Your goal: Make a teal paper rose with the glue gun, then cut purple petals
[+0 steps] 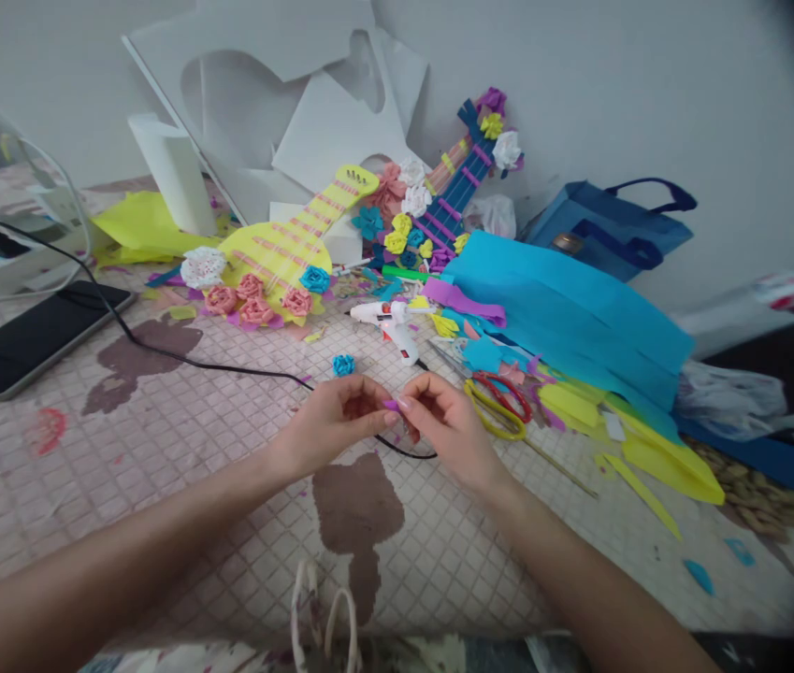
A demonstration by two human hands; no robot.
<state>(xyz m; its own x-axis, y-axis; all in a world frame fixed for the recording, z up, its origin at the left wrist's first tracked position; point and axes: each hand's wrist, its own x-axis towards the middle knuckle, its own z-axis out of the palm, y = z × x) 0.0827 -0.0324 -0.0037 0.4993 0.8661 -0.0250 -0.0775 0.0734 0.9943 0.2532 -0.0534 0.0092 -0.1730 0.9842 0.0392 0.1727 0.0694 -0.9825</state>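
Observation:
A small purple piece (392,405) is pinched between the fingertips of both hands, low in the middle of the view. My left hand (340,416) comes in from the left and my right hand (447,421) from the right, their tips nearly meeting. Just beyond them lies a blue paper flower (343,365). The white glue gun (389,327) rests on the quilted cloth (242,523) behind my hands. Farther back, a yellow paper guitar (277,248) carries pink, white and blue flowers, and a dark blue one (463,192) leans near the wall.
Yellow-handled scissors (495,411) and red-handled ones (509,393) lie right of my right hand. A blue sheet (565,318), yellow paper (670,458) and scraps spread rightward. A phone (38,338) lies left. A black cable (214,366) runs under my hands.

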